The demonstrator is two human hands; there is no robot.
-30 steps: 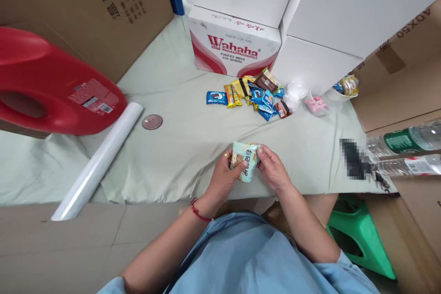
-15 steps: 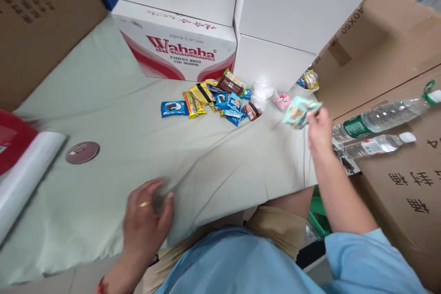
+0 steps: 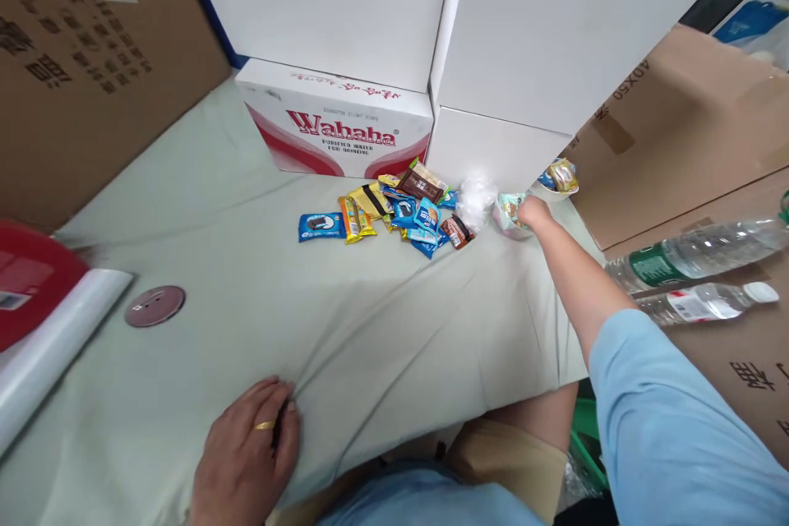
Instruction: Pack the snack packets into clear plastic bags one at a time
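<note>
My right hand (image 3: 535, 214) reaches to the far right of the table, its fingers closed on a pale green snack packet (image 3: 509, 209). The packet is at a small pale bowl (image 3: 516, 233), whose inside is mostly hidden by hand and packet. My left hand (image 3: 250, 445), with a gold ring, rests on the green cloth (image 3: 370, 320) near the front edge. Its fingers are curled together, and nothing shows in them. Left of the bowl lie a clear crumpled plastic bag (image 3: 477, 203) and a heap of wrapped snacks (image 3: 403, 212).
Behind the snacks stand a Wahaha water carton (image 3: 345, 131) and white panels (image 3: 505, 33). A second bowl of snacks (image 3: 560, 177) sits farther right. Two plastic bottles (image 3: 696, 255) lie beyond the right edge. A brown disc (image 3: 155, 306) and a red packet (image 3: 37, 283) are on the left.
My right hand has carried the pale green packet away from me to the small bowl. The fingers of my left hand have drawn together on the cloth. The camera view has shifted.
</note>
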